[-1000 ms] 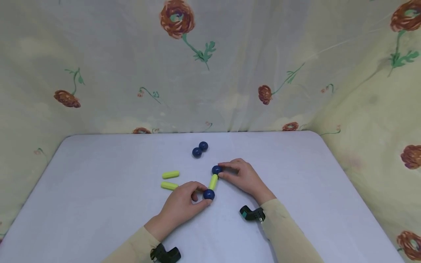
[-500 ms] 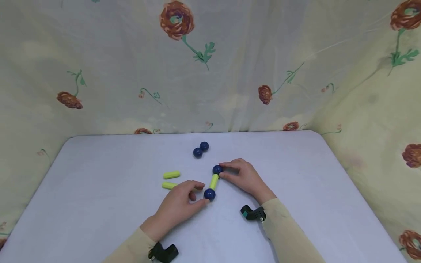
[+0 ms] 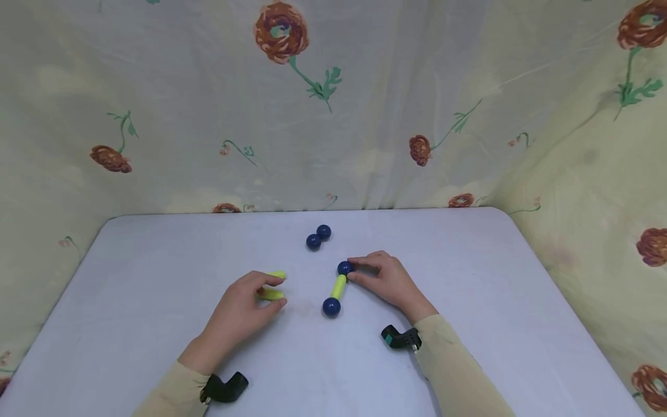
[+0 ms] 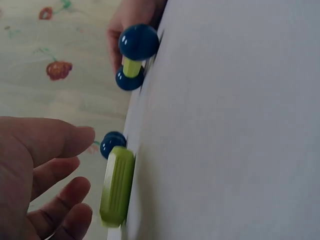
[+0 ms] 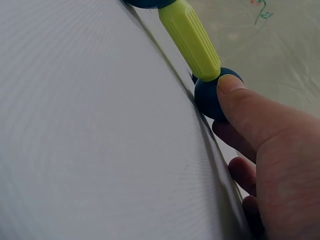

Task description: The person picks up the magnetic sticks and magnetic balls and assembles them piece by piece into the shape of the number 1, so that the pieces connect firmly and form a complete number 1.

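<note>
My right hand (image 3: 387,284) pinches a dark blue ball (image 3: 344,267) between thumb and fingers. A ridged yellow-green rod (image 3: 339,287) joins that ball to a second blue ball (image 3: 331,307), which sits nearer to me on the table. To the left, my left hand (image 3: 237,310) reaches over two loose rods, thumb and fingers spread apart. The nearer loose rod (image 3: 272,295) shows between thumb and index finger, while the farther rod (image 3: 278,274) is partly hidden behind the fingers. In the left wrist view a gap shows between the fingertips and a loose rod (image 4: 117,187).
Two more blue balls (image 3: 318,237) lie side by side toward the back of the white table (image 3: 443,243). A flowered cloth (image 3: 365,116) hangs behind the table and along its right side. Each wrist wears a black camera (image 3: 225,388).
My left hand has let go of the near ball and moved left to the loose rods. The right hand stays on the far ball, and the joined piece has hardly moved.
</note>
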Tool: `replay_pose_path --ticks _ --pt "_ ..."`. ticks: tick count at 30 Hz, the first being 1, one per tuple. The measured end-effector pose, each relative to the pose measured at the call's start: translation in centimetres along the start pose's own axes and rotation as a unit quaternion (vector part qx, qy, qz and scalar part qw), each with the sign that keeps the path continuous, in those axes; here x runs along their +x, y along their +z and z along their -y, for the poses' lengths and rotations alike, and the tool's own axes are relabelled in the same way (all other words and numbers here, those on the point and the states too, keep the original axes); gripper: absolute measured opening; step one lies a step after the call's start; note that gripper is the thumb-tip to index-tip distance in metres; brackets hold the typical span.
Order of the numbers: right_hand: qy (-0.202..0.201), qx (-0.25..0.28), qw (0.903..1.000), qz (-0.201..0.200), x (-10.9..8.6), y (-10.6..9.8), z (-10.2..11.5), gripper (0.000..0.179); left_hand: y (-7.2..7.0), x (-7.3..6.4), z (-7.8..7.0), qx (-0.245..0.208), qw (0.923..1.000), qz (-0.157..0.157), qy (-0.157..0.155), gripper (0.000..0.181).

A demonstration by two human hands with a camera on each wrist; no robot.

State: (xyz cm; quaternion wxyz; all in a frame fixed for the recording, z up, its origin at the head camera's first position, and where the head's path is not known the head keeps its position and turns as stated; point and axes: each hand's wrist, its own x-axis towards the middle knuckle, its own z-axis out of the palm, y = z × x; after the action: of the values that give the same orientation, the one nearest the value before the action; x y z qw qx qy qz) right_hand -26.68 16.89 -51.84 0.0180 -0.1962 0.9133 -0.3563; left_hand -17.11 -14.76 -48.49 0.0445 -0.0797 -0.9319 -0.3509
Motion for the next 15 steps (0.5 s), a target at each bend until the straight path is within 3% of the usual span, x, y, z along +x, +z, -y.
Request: replay_pose_path --ticks 7,15 --pt "-0.003 0.000 1.0000 0.002 0.1 0.0 0.1 0.040 -1.4 0.1 0.9 0.042 0.9988 0.024 0.005 0.031" --pt "0.004 -0.007 1.0000 0.002 0.1 0.0 0.1 0.040 -1.2 0.2 1.2 0.066 0.9969 0.041 0.002 0.029"
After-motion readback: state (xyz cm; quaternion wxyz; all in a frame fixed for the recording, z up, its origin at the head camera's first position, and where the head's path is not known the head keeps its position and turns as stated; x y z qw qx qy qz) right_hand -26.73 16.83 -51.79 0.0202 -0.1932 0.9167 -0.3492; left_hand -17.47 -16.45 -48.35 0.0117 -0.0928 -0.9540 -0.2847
